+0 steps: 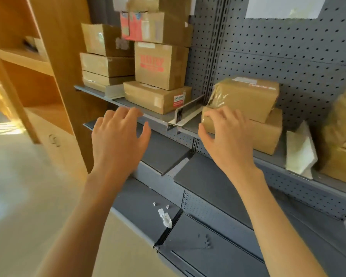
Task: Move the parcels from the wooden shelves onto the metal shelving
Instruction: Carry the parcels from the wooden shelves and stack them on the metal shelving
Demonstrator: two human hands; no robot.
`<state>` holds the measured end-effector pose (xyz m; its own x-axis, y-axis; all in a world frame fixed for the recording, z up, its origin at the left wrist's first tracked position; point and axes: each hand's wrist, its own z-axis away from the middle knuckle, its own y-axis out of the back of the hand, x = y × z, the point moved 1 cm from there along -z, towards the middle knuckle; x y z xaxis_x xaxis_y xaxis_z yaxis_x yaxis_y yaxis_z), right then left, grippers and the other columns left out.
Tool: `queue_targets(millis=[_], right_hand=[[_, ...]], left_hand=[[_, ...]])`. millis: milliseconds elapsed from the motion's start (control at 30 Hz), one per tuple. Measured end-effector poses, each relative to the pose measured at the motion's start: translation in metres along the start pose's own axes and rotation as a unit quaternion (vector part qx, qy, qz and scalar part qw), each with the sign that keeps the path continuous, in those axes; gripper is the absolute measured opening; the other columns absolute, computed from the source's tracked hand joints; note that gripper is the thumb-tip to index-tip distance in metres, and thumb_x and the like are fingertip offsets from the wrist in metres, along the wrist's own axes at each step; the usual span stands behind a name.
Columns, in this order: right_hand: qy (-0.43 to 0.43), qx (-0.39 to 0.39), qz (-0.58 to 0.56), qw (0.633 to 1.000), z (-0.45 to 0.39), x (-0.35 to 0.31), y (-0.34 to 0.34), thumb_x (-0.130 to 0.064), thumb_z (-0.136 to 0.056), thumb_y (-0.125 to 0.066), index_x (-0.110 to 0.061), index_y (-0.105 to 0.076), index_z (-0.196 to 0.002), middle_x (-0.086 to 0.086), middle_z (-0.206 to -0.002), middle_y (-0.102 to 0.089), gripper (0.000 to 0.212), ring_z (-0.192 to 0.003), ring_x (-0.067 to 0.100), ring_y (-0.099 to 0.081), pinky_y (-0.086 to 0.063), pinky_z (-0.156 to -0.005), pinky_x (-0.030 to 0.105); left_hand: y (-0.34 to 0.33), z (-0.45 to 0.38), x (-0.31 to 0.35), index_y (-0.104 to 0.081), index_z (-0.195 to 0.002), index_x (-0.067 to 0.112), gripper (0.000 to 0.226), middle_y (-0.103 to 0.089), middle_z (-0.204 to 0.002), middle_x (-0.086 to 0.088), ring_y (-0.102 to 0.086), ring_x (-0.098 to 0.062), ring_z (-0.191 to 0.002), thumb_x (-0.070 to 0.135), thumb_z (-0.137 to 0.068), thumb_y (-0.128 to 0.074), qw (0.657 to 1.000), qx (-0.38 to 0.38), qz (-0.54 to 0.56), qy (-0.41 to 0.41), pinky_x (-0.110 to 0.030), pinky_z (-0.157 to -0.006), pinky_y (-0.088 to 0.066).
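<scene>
Two brown tape-wrapped cardboard parcels sit stacked on the grey metal shelving, right bay, upper one tilted on the lower. Right hand at the lower parcel's left front corner, fingers loosely curved, fingertips touching or just off the cardboard; cannot tell which, no clear grip. Left hand spread, palm down, holding nothing, hovering before the shelf edge in the left bay. Behind it, several stacked brown cardboard boxes, some with red print. Wooden shelves stand left of the metal unit. White padded packet leans right of the stacked parcels. Crumpled white scraps on the low shelf.
</scene>
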<state>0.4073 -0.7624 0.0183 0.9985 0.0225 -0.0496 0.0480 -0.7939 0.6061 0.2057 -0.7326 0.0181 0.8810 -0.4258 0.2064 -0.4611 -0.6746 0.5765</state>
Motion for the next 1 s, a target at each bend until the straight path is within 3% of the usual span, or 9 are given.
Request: queue_targets(millis=[333,600,1000], right_hand=[[0.084,-0.007,-0.116,0.99,-0.084,-0.181,-0.131,-0.027,-0.085,-0.062,-0.008,-0.068,-0.101,0.011,-0.09,-0.064,0.025,-0.086,0.033,-0.057,-0.044,-0.074,0.042],[0.115,-0.015,-0.194,0.974,-0.136,-0.326,-0.22,-0.03,-0.086,-0.059,-0.008,-0.069,-0.103,0.011,-0.093,-0.067,0.029,-0.087,0.03,-0.06,-0.046,-0.076,0.04],[0.152,-0.032,-0.235,0.959,-0.211,-0.447,-0.348,-0.034,-0.085,-0.055,-0.009,-0.07,-0.099,0.012,-0.094,-0.068,0.033,-0.086,0.029,-0.061,-0.046,-0.072,0.036]], left_hand=[[0.029,-0.034,-0.199,-0.068,-0.104,0.007,0.027,-0.068,-0.108,-0.015,-0.062,-0.038,-0.099,0.028,-0.089,-0.065,0.988,0.033,-0.113,0.103,-0.049,-0.085,-0.048],[0.039,-0.062,-0.345,-0.068,-0.101,0.007,0.028,-0.069,-0.107,-0.015,-0.063,-0.039,-0.097,0.031,-0.087,-0.068,0.976,0.027,-0.177,0.127,-0.049,-0.083,-0.049],[-0.001,-0.116,-0.5,-0.067,-0.103,0.004,0.026,-0.069,-0.103,-0.017,-0.063,-0.042,-0.092,0.024,-0.086,-0.066,0.966,0.018,-0.198,0.164,-0.051,-0.08,-0.049]])
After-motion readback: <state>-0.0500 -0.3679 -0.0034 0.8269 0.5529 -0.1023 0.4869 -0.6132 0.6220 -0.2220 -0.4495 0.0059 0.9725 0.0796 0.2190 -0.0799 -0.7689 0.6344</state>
